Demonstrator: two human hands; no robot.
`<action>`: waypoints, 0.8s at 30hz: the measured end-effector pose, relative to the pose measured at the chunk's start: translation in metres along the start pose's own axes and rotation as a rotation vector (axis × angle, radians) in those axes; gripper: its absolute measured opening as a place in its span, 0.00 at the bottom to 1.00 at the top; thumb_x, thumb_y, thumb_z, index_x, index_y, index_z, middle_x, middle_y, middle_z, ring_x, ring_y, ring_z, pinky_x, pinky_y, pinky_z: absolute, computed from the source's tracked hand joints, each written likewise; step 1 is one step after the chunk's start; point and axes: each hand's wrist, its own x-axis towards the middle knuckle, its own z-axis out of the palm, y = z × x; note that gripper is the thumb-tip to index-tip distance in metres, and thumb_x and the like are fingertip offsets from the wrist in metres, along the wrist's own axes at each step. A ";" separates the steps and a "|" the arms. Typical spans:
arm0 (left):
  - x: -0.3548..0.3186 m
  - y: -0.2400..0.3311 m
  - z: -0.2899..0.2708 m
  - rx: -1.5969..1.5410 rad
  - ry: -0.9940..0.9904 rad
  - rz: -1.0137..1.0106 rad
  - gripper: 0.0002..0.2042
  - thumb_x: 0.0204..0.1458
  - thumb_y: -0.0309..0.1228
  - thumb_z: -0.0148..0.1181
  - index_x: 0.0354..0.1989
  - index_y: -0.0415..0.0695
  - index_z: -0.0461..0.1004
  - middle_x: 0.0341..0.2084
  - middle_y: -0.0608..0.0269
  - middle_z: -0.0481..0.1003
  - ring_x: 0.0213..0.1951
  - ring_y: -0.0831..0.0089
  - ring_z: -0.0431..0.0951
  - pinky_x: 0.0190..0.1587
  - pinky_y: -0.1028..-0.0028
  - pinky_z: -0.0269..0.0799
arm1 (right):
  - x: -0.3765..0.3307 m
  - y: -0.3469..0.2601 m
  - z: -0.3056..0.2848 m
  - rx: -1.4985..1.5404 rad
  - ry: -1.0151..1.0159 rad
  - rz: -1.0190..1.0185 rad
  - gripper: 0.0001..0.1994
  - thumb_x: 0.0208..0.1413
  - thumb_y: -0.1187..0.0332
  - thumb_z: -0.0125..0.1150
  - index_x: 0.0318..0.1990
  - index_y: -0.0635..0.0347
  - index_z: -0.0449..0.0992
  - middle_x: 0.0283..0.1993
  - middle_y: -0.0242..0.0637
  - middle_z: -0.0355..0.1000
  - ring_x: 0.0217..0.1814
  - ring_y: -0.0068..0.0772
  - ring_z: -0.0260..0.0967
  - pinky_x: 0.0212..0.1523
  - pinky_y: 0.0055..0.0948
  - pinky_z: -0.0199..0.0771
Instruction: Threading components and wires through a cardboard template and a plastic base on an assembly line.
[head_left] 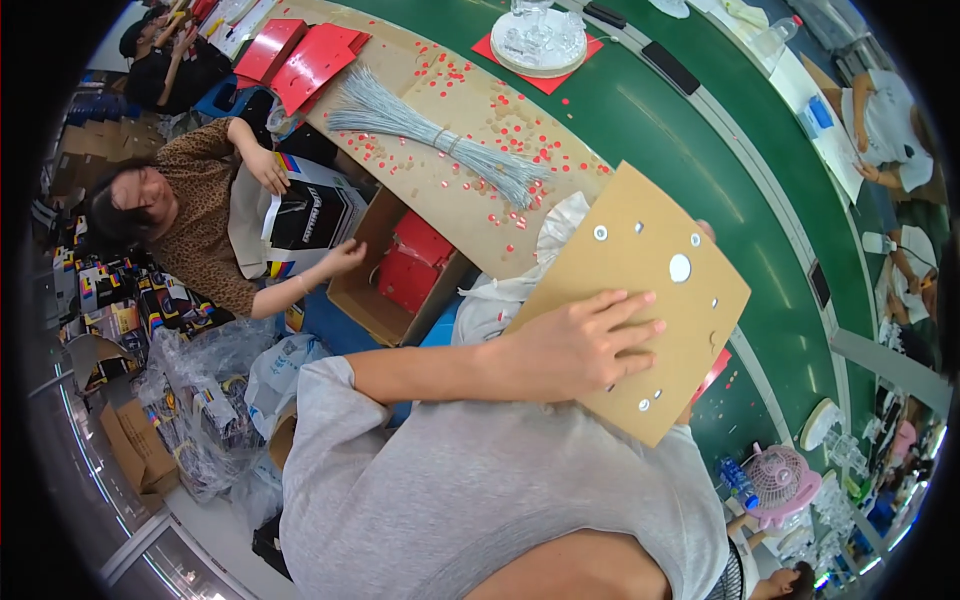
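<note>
A tan cardboard sheet (600,290) with several punched holes, some ringed in white, is held tilted in front of my body. Across its near face lies my left hand (595,345), palm down, with the fingers stretched out and apart. Most of my right hand (706,230) is behind the sheet; only a bit of its fingers shows at the far right edge, gripping there. A crumpled white cloth (560,230) is partly covered by the sheet. Beyond it, a tied bundle of thin grey wires (440,135) rests on the brown-covered table.
Red discs (505,130) are scattered over the brown table cover (400,45). Red sheets (315,65) lie at its far end. A carton (375,315) with red pieces stands at left, near a seated co-worker (200,215). The green conveyor (650,130) curves past on the right, carrying a white round base (540,50).
</note>
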 end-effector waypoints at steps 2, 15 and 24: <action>0.007 -0.003 -0.001 -0.063 0.023 -0.014 0.26 0.51 0.49 0.66 0.55 0.48 0.79 0.64 0.51 0.69 0.69 0.48 0.64 0.68 0.52 0.63 | -0.018 -0.011 -0.008 0.006 0.054 -0.021 0.14 0.72 0.63 0.50 0.52 0.67 0.72 0.46 0.42 0.77 0.44 0.32 0.76 0.46 0.30 0.78; 0.023 -0.016 -0.035 -0.096 -0.166 -0.029 0.38 0.40 0.48 0.77 0.65 0.57 0.74 0.68 0.50 0.65 0.70 0.47 0.63 0.67 0.44 0.60 | -0.147 -0.293 0.050 -0.907 0.052 -1.339 0.12 0.58 0.83 0.54 0.47 0.75 0.80 0.41 0.46 0.78 0.44 0.37 0.71 0.42 0.32 0.71; 0.017 -0.002 -0.035 0.027 -0.259 -0.042 0.36 0.43 0.34 0.71 0.67 0.54 0.70 0.70 0.50 0.62 0.72 0.49 0.60 0.65 0.37 0.57 | -0.154 -0.180 0.091 -1.213 -0.217 -0.571 0.15 0.48 0.80 0.65 0.43 0.50 0.86 0.39 0.33 0.76 0.29 0.25 0.71 0.29 0.23 0.70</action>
